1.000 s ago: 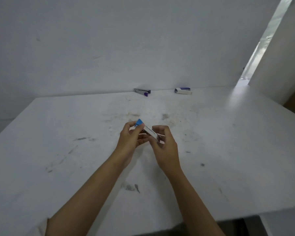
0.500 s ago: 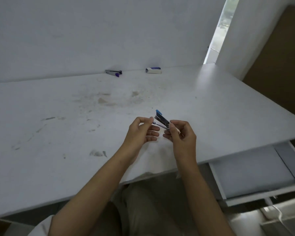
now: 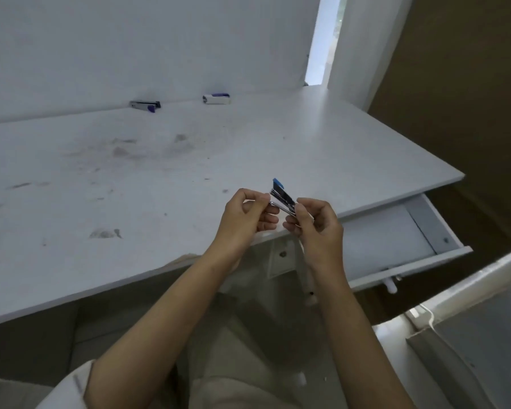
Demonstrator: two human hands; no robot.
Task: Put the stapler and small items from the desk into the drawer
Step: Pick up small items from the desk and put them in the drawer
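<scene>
The person holds a small stapler [image 3: 282,197] with both hands, up in the air just over the near edge of the white counter [image 3: 148,178]. The stapler is shiny metal with a blue end, and the blue end points up and away. The left hand [image 3: 244,215] is curled, and its thumb and fingertips pinch the left side of the stapler. The right hand [image 3: 317,227] is curled too, and its fingers grip the lower end of the stapler.

Below the counter on the right, a white drawer [image 3: 437,231] is pulled out, and the part that shows looks bare inside. It sits just right of the right hand.

At the far edge of the counter, against the wall, lie 2 more small items, well apart from the hands: a dark and purple stapler [image 3: 145,105] on the left and a white and purple stapler [image 3: 216,98] to its right
</scene>
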